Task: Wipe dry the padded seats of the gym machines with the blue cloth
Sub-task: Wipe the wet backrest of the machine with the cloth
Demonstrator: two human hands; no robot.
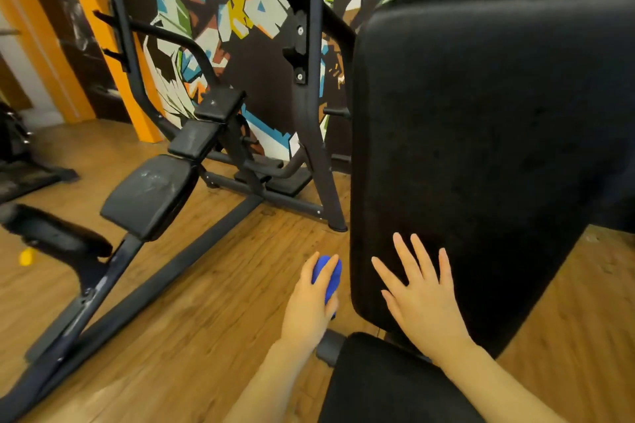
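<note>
The left hand is gripping the balled-up blue cloth just left of the big black back pad. The right hand is lying flat, fingers spread, on that pad's near end, above the seat pad. Far left, another bench's worn seat is sitting over the wooden floor.

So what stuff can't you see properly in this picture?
Head view only:
- Blue cloth: mostly hidden inside the left hand that grips it.
- Seat pad: cut off by the bottom edge.
- Back pad: the right hand lies flat on it; wet or dry can't be told.
- Yellow thing on the floor: too blurred to identify.
</note>
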